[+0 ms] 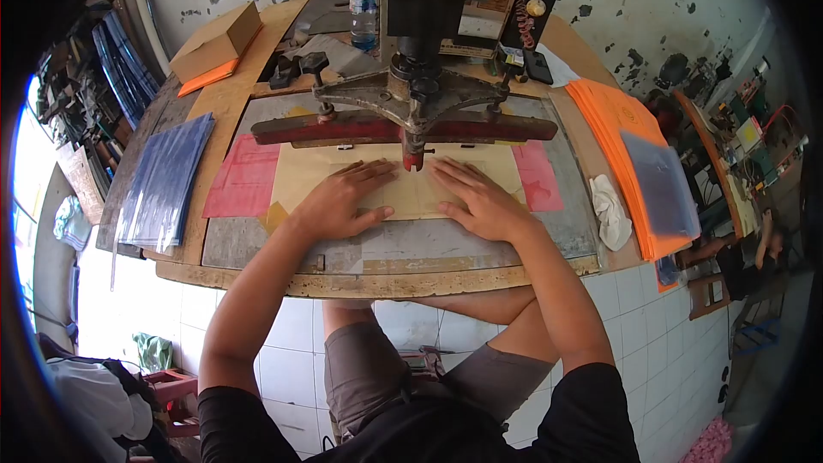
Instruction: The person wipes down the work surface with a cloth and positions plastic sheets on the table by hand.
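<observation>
My left hand (345, 199) lies flat on a pale yellow sheet (413, 199), fingers stretched out towards the machine and thumb apart. Mirroring it, my right hand (482, 202) presses flat on the sheet's right half, also with fingers extended. Nothing is gripped in either hand. Pink-red sheets (243, 178) show at both ends of the yellow one, on a grey metal plate (429, 244). Just beyond my fingertips hangs the press head, with its worn red crossbar (321, 130) over the sheet's far edge. Small dark clips (345, 147) sit along that edge.
A stack of orange folders (613, 133) with clear plastic sleeves (658, 184) lies right, near a white cloth (609, 213). Plastic-covered blue sheets (167, 176) lie left, a cardboard box (216, 39) behind them. A water bottle (364, 21) and phone (537, 67) stand near the press. Another person (750, 257) is far right.
</observation>
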The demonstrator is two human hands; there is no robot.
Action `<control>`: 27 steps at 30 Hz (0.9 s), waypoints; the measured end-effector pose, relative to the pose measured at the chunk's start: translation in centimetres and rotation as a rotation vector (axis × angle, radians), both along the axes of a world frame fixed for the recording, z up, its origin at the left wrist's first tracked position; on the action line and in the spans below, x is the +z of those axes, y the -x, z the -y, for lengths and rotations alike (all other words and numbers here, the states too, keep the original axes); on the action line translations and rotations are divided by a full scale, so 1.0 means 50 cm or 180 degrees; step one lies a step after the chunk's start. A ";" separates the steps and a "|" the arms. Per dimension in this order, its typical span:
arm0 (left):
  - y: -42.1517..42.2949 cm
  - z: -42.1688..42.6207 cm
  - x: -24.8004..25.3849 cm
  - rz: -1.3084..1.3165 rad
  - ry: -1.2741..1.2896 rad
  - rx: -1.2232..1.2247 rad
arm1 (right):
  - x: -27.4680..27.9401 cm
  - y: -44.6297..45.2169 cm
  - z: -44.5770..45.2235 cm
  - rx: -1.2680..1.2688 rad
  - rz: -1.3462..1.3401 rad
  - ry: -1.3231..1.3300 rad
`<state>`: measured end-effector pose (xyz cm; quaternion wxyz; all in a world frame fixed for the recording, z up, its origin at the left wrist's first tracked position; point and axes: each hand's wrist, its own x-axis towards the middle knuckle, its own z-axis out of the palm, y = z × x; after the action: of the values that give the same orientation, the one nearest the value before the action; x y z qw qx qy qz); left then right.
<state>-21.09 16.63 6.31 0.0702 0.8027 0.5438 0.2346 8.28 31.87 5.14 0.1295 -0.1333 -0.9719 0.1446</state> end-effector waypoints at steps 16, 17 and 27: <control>0.045 0.084 0.013 -0.0029 -0.0169 0.0970 | -0.006 -0.105 -0.012 -0.0809 -0.0060 0.0032; 0.051 0.091 0.010 -0.0121 -0.0289 0.1017 | -0.008 -0.105 -0.011 -0.0816 -0.0080 0.0028; 0.012 0.139 0.022 0.0003 -0.0537 0.0468 | 0.019 -0.109 0.052 -0.0692 -0.0715 0.0068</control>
<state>-21.67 9.68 7.40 -0.0148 0.7636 0.5795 0.2845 13.71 29.28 6.11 0.2508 -0.2221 -0.9295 0.1540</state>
